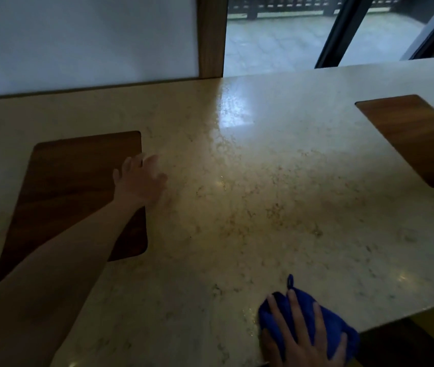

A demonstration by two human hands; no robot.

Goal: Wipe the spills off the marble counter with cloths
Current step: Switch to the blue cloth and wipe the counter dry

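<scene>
Marble counter [250,207]: beige, veined, spanning nearly the whole view; glossy patch near the far middle reflecting window light; small glinting wet spots showing near the centre and by the near edge.

White wall panel [83,38]: standing behind the counter at far left, bordered on its right by a wooden post [212,35].

Glass door [316,33]: sitting at far right behind the counter, dark frame crossing it diagonally, paved terrace and railing showing beyond.

Left wooden board [78,181]: dark brown, rounded corners, lying flat on the counter's left half.

Right wooden board [417,139]: same finish, lying flat near the counter's right edge, well apart from the other.

Left hand [139,178]: reaching forward on a bare outstretched forearm, positioned over the right edge of the left wooden board; fingers [131,162] spreading loosely, released, grasping nothing; motion-blurred, so contact with the board or marble cannot be told.

Right hand [300,337]: pressing down near the counter's near edge, right of centre; fingers [294,308] lying straight and splayed flat, not curled.

Blue cloth [337,329]: bunched, lying on the marble directly beneath the right hand; protruding beyond the fingertips at the far side and past the hand to the right; small hanging loop [290,280] sticking out just beyond the middle fingertip.
</scene>
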